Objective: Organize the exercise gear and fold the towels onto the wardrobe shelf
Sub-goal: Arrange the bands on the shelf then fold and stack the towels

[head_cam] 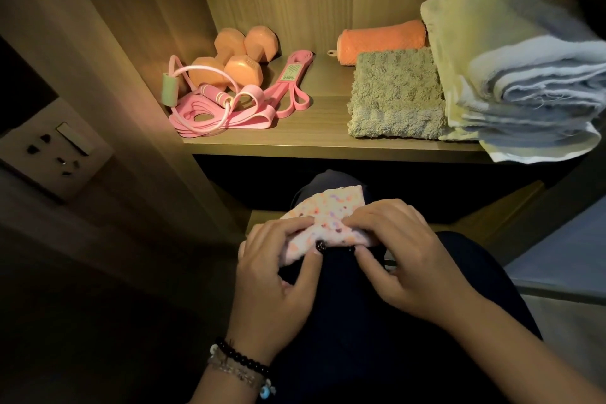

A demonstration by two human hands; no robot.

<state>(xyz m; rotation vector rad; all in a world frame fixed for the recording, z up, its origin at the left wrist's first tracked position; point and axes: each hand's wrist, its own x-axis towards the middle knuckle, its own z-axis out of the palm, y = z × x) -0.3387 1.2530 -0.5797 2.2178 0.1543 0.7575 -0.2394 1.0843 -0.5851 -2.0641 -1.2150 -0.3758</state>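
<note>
On the lap, below the wardrobe shelf (328, 149): speckled small towel (328, 220), pinched by left hand (278, 275) and right hand (403, 259). Likely light, soft, limp; best held at corners.

Bedroom — wardrobe shelf (321, 146), towels (396, 95)

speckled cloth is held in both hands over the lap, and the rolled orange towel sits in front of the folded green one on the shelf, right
Not quite. The head view shows the rolled orange towel lying behind the folded green towel, toward the back of the shelf, not in front of it. The rest holds: the left hand and the right hand both pinch the speckled cloth over the lap.
</note>
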